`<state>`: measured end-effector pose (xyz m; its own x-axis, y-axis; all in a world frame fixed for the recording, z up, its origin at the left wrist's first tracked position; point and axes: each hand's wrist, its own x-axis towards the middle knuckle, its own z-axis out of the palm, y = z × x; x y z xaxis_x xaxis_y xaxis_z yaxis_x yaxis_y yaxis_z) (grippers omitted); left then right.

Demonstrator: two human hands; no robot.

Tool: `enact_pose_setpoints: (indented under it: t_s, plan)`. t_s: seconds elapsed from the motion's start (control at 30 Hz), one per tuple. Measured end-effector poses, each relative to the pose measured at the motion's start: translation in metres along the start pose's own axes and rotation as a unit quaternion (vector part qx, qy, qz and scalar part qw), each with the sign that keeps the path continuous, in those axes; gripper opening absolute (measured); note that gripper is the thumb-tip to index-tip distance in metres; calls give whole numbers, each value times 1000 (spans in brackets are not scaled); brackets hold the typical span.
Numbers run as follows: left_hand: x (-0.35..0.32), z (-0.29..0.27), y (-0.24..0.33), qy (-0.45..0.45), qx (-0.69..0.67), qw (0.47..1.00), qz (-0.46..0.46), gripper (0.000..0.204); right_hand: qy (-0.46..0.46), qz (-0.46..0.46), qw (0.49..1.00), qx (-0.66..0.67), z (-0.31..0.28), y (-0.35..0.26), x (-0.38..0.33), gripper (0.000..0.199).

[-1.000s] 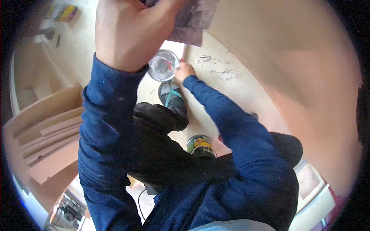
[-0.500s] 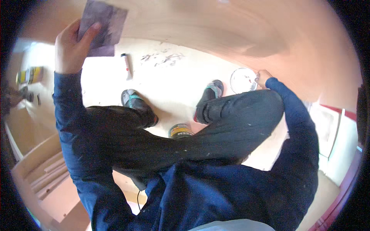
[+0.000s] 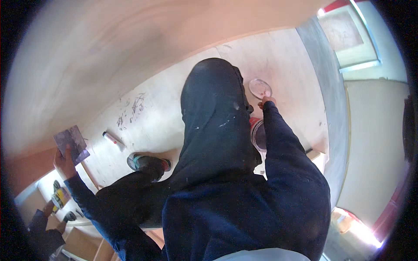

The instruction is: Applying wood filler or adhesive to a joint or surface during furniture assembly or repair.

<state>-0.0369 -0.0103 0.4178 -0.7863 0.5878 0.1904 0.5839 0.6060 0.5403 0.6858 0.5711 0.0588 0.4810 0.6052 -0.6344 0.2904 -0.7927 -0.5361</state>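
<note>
Your right hand (image 3: 266,102) reaches down past your raised knee (image 3: 213,82) to a round clear lid (image 3: 260,88) lying flat on the plywood floor (image 3: 287,65). Your fingertips meet the near rim of the lid; only a small part of the hand shows beyond the dark blue sleeve (image 3: 283,148), so you cannot tell whether the fingers are pinched on that rim or just resting against it. Just beside the lid, nearer to you and partly hidden under your right forearm, stands an open red-rimmed can (image 3: 257,134) with a dark inside.

Well away from the lid, on the far side of your knee, your left hand (image 3: 65,163) is clamped on a sheet of greyish-purple sandpaper (image 3: 71,142), thumb across its lower edge, held up next to the large curved wooden panel (image 3: 109,56) that fills the upper part of the view. Between the sandpaper and the lid, on the floor, lie a white marker with a red band (image 3: 114,139) and a patch of dark scribbles (image 3: 133,108). Your shoe (image 3: 148,163), grey with green and red trim, is planted on the floor closer to you than the marker.

Farthest from the lid, below your left hand, another person (image 3: 45,226) crouches beside a yellow can (image 3: 58,198).
</note>
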Motion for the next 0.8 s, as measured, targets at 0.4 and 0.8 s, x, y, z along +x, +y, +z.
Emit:
enact_pose_setpoints:
  t_s: [0.4, 0.8]
  plan:
    - [-13, -10, 20, 73, 100, 991, -46, 44, -324, -495, 567, -573, 115, -94, -109, 23]
    - [-42, -45, 93, 275, -384, 865, -169, 39, -582, -661, 164, -445, 343, -52, -392, 27]
